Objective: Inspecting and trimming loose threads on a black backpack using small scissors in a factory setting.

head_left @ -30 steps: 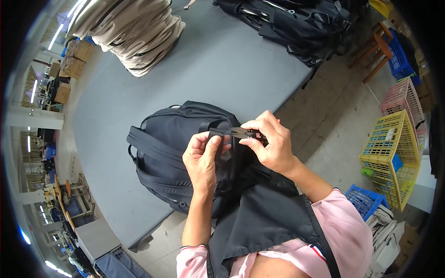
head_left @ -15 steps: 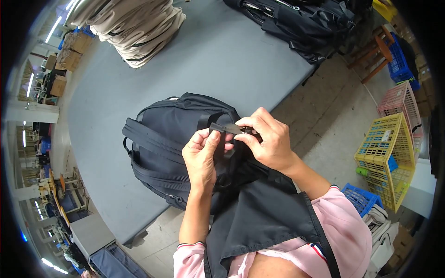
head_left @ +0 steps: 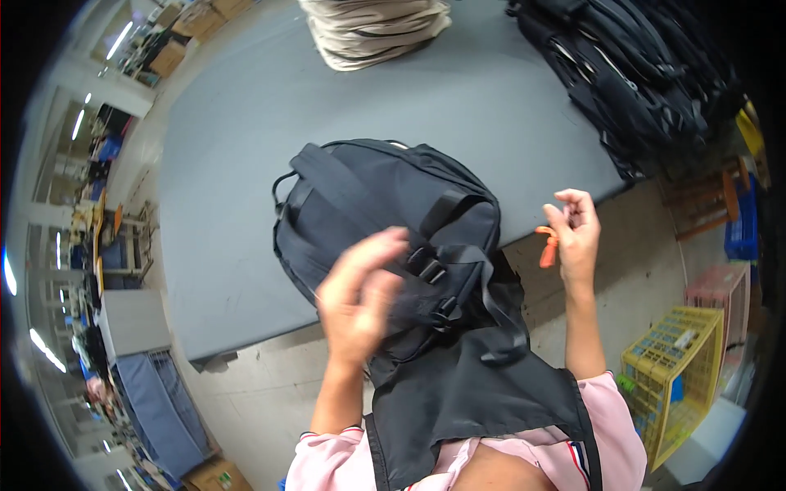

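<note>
So the black backpack (head_left: 385, 221) sits dead centre on the grey table (head_left: 246, 147), back panel up, shoulder straps and a buckle (head_left: 427, 263) facing the camera, its lower end hanging off the table edge toward 6 o'clock. The left hand (head_left: 360, 299) is blurry, hovering right over the pack's lower part around 7 o'clock from centre; fingers look loosely curled and a bit apart, but honestly can't tell if they're gripping anything. The right hand (head_left: 573, 233) is off at 3 o'clock, clear of the bag, fingertips pinched together on a small orange tool (head_left: 546, 245) that hangs below them.

Around it: a stack of beige fabric pieces (head_left: 377, 29) at 12 o'clock, a pile of more black backpacks (head_left: 639, 82) at 2 o'clock, and a yellow plastic crate (head_left: 675, 368) on the floor at 4 o'clock.
</note>
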The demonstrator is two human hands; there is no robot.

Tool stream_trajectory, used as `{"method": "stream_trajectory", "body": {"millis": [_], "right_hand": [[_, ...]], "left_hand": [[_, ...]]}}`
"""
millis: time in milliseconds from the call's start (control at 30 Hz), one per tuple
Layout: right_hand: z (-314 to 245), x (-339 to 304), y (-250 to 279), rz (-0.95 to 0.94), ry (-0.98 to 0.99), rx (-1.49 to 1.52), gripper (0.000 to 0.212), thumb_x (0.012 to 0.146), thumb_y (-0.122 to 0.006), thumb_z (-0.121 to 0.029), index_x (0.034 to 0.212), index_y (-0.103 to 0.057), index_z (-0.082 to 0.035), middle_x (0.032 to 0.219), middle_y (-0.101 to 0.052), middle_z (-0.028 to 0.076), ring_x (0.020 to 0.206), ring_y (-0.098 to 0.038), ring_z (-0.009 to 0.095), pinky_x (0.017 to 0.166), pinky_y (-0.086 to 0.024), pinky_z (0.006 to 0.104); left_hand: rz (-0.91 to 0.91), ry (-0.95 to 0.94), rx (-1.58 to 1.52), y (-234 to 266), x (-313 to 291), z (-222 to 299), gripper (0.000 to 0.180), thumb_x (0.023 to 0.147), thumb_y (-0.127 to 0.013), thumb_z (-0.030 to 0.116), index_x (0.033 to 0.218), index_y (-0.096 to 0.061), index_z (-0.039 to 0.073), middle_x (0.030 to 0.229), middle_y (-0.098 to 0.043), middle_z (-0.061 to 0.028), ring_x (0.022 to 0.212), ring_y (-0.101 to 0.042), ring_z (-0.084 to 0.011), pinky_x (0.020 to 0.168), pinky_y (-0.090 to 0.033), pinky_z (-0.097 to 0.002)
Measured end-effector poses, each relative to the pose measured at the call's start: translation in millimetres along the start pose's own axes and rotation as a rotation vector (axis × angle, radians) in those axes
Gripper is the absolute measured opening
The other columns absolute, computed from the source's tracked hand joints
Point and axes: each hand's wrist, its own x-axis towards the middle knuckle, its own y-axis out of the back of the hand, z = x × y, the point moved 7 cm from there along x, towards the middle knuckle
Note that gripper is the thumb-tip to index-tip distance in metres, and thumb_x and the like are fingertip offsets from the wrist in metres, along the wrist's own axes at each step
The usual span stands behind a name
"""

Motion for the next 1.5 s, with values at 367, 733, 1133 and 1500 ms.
{"method": "stream_trajectory", "body": {"millis": [367,733,1133,1500], "right_hand": [[-20,-36,-218,-1.109,-0.089,-0.127,0.053,0.085,-0.062,-0.005,0.132,-0.038,0.002,0.105,-0.06,0.012,0.092,-0.057,0.013,0.082,-0.046,0.0263],[-92,53,-236,-0.955,-0.285,0.164,0.039,0.083,-0.067,-0.015,0.118,-0.056,-0.001,0.085,-0.06,-0.002,0.074,-0.056,0.002,0.066,-0.049,0.0171],[-85,69,-317,-0.999,-0.174,-0.003,0.034,0.079,-0.072,-0.023,0.107,-0.061,-0.005,0.084,-0.063,0.002,0.07,-0.058,0.005,0.057,-0.046,0.0193],[-67,69,-340,-1.053,-0.221,-0.09,0.038,0.082,-0.069,-0.021,0.116,-0.058,-0.007,0.086,-0.06,-0.002,0.072,-0.055,0.002,0.061,-0.045,0.0155]], "left_hand": [[0.612,0.545,-0.052,129,-48,-135,0.062,0.081,-0.068,0.016,0.134,-0.037,0.005,0.131,-0.042,-0.0136,0.098,-0.051,-0.018,0.086,-0.044,-0.0305],[0.858,0.299,-0.47,205,14,-156,0.066,0.08,-0.066,-0.002,0.136,-0.031,0.003,0.128,-0.034,-0.0165,0.095,-0.056,-0.0197,0.074,-0.05,-0.0281],[0.891,0.496,-0.709,279,25,-266,0.048,0.084,-0.06,-0.003,0.127,-0.039,-0.004,0.109,-0.055,-0.0154,0.098,-0.059,-0.0204,0.086,-0.05,-0.0313],[0.786,0.582,-0.536,280,33,-294,0.037,0.086,-0.056,-0.003,0.122,-0.047,-0.006,0.122,-0.049,-0.0175,0.104,-0.056,-0.0178,0.089,-0.047,-0.0258]]}}
